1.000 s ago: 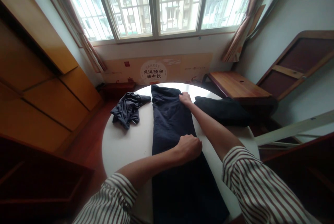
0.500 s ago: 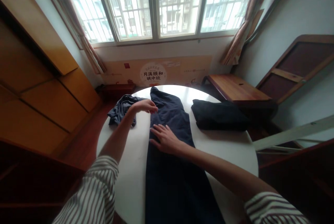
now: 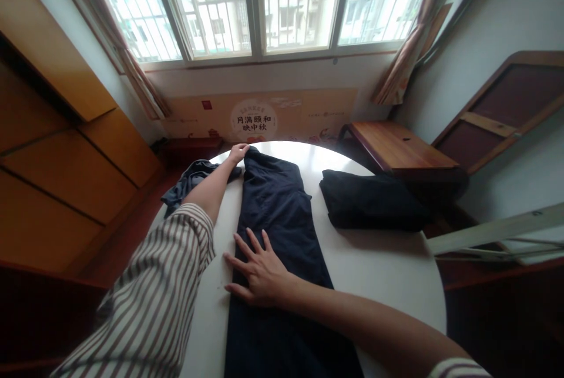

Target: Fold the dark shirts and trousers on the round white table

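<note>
A pair of dark navy trousers (image 3: 277, 190), folded lengthwise, lies across the white round table (image 3: 388, 272), its waist end toward the window. At that far left corner my left hand (image 3: 239, 153) pinches the waistband between thumb and fingers. My right hand (image 3: 264, 275) rests flat on the legs with fingers spread, the fingertips reaching past the left edge of the cloth. The near end of the trousers runs out of view at the bottom.
A crumpled grey-blue garment (image 3: 189, 181) lies left, partly behind my left arm. On the right sits a folded black garment (image 3: 370, 198). Beyond the table stand a low wooden table (image 3: 396, 143) and, at far left, wooden cabinets (image 3: 53, 172).
My left hand has reached forward from above the trousers to their far corner and taken hold there. My right hand has slid nearer to me, its fingers spreading wider.
</note>
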A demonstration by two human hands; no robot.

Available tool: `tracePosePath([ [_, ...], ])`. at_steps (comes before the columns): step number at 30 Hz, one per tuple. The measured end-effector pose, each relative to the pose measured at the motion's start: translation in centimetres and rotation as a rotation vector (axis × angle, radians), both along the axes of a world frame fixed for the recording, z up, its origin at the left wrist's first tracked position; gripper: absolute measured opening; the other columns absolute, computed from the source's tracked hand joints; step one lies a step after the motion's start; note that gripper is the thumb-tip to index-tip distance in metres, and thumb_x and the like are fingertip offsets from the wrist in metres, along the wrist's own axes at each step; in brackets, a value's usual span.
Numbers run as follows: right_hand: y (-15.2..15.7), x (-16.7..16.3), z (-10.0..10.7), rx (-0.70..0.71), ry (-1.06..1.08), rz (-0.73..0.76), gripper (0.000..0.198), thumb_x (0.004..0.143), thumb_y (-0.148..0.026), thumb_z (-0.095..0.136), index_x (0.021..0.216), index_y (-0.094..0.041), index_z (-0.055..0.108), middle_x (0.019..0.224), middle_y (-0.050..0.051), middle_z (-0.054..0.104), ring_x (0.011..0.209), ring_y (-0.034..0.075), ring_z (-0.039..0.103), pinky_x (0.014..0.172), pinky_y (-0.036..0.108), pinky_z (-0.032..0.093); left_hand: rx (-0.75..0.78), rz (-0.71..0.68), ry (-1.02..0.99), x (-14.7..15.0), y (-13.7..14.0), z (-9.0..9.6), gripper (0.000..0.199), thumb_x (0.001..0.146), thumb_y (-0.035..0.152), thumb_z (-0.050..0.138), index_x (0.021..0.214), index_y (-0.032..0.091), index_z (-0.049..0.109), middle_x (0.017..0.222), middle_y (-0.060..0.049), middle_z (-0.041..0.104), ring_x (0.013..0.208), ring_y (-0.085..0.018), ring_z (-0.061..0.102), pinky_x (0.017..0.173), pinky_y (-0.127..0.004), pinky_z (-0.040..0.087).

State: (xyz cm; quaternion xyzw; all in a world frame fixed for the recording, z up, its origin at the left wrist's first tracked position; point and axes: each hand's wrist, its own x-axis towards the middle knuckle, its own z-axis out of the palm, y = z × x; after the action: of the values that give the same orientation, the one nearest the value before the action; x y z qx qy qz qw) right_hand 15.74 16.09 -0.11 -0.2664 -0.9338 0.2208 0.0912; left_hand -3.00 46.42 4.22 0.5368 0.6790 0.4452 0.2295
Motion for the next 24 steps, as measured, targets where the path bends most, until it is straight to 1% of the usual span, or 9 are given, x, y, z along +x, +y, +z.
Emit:
tracePosePath([
  [2,0.0,0.0,0.0,-0.009,-0.002,0.001,0.072,0.095,-0.068,0.037,0.155,-0.028,0.032,0.166,0.01,0.007,0.151,0.04,0.0,0.115,0.069,0.0,-0.018,-0.03,-0.004,-0.4,0.9,-0.6,0.033,0.084,0.038,0.072,0.094,0.007,0.074,0.084,-0.007,0.073,0.08,-0.017,0.063,0.079,-0.029,0.051],
  [5,-0.1,-0.1,0.0,-0.019,0.004,0.002,0.072,0.095,-0.068,0.036,0.156,-0.029,0.032,0.166,0.011,0.007,0.151,0.04,-0.001,0.115,0.069,-0.001,-0.018,-0.057,0.01,-0.8,2.5,-0.6,0.031,0.083,0.037,0.073,0.091,0.007,0.074,0.078,-0.006,0.072,0.076,-0.016,0.061,0.074,-0.027,0.05],
  [10,-0.1,-0.1,0.0,-0.015,0.016,0.001,0.071,0.095,-0.068,0.036,0.155,-0.029,0.033,0.166,0.011,0.01,0.151,0.04,-0.001,0.115,0.069,0.0,0.01,-0.041,0.079,-0.5,5.5,-0.4,0.025,0.087,0.03,0.067,0.091,0.006,0.073,0.08,-0.009,0.072,0.078,-0.018,0.061,0.076,-0.028,0.049],
  [12,-0.1,0.0,0.1,-0.016,0.017,0.002,0.071,0.095,-0.068,0.036,0.155,-0.028,0.034,0.165,0.013,0.01,0.151,0.041,0.0,0.115,0.069,0.001,0.012,-0.042,0.123,-0.3,6.1,-0.7,0.022,0.086,0.026,0.066,0.089,0.006,0.073,0.083,-0.01,0.072,0.081,-0.018,0.062,0.079,-0.029,0.049],
  [14,-0.1,0.0,0.2,-0.018,0.015,0.006,0.071,0.096,-0.066,0.037,0.155,-0.027,0.034,0.165,0.013,0.01,0.15,0.042,0.0,0.115,0.069,0.002,0.02,-0.042,0.177,-0.3,6.2,-1.0,0.02,0.085,0.024,0.064,0.09,0.007,0.073,0.089,-0.012,0.073,0.087,-0.02,0.063,0.085,-0.03,0.048],
  [17,-0.1,0.0,0.2,-0.005,0.013,-0.003,0.07,0.095,-0.065,0.04,0.155,-0.028,0.035,0.165,0.012,0.012,0.151,0.041,0.001,0.115,0.069,0.002,0.053,-0.055,0.257,-0.4,5.2,-1.2,0.021,0.087,0.02,0.057,0.097,0.008,0.073,0.107,-0.014,0.07,0.106,-0.023,0.06,0.099,-0.031,0.043],
  [19,-0.1,-0.1,0.2,0.011,0.019,-0.016,0.07,0.095,-0.065,0.041,0.154,-0.028,0.036,0.165,0.012,0.013,0.151,0.041,0.003,0.116,0.069,0.002,0.115,-0.12,0.369,0.0,3.5,-1.3,0.028,0.091,0.018,0.05,0.107,0.008,0.071,0.122,-0.016,0.065,0.118,-0.024,0.054,0.108,-0.032,0.037],
  [22,-0.2,-0.2,0.0,0.032,0.028,-0.023,0.071,0.095,-0.066,0.04,0.154,-0.028,0.036,0.165,0.013,0.013,0.15,0.042,0.004,0.115,0.069,0.002,0.186,-0.345,0.622,1.7,-0.3,-2.1,0.039,0.098,0.023,0.039,0.123,0.008,0.064,0.14,-0.017,0.054,0.131,-0.025,0.045,0.115,-0.035,0.03],
  [24,-0.2,-0.2,-0.1,0.041,0.021,-0.021,0.071,0.095,-0.067,0.039,0.154,-0.028,0.036,0.165,0.013,0.013,0.15,0.042,0.004,0.115,0.069,0.003,0.124,-0.5,0.742,3.1,-3.0,-3.1,0.045,0.101,0.031,0.036,0.136,0.011,0.057,0.149,-0.014,0.046,0.138,-0.027,0.039,0.118,-0.039,0.027],
])
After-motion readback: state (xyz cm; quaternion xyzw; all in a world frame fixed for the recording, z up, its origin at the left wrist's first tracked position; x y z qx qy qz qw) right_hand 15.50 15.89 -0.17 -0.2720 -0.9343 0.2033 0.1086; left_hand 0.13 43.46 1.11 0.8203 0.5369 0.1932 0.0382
